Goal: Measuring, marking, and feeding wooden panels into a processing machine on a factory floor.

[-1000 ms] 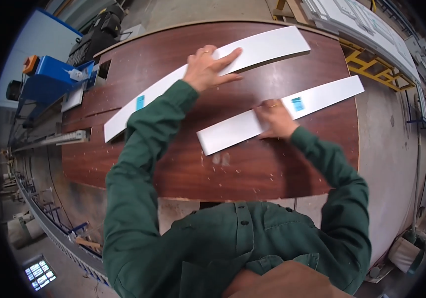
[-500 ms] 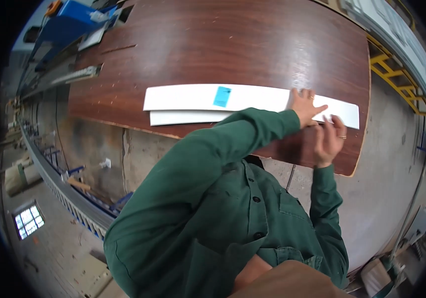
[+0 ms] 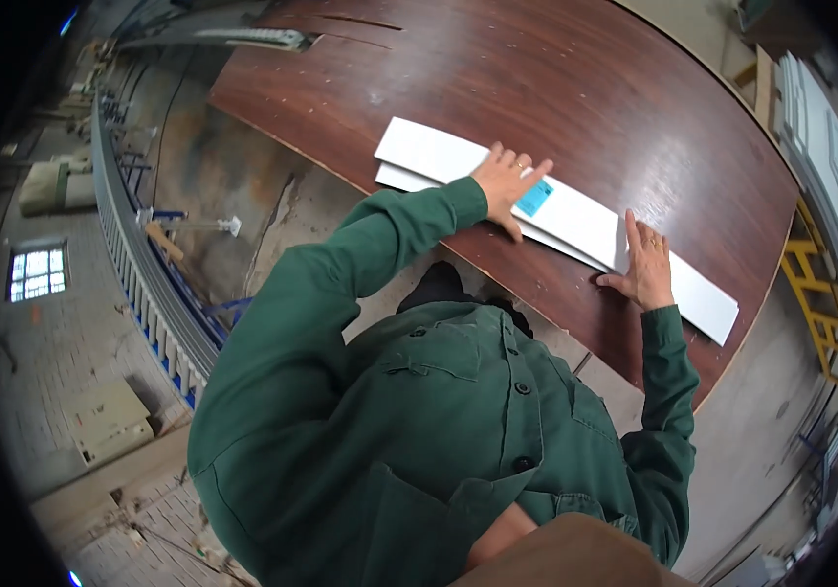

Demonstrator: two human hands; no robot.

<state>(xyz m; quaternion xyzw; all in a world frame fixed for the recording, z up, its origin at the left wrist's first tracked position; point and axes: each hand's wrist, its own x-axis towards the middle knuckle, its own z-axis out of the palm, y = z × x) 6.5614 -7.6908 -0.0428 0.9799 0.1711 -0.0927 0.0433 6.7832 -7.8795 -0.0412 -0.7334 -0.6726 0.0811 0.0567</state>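
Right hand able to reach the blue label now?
Probably yes: bare white board lies between the right hand and the blue label; the left hand is at the label's far side.

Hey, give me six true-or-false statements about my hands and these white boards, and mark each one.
1. The upper white board partly covers a lower white board. True.
2. The blue label sits on the lower white board. False: it is on the upper one.
3. Your left hand is left of the blue label. True.
4. Your right hand is clenched in a fist. False: it is open.
5. Your shirt is green. True.
6. Both boards lie on the floor. False: they lie on the brown tabletop.
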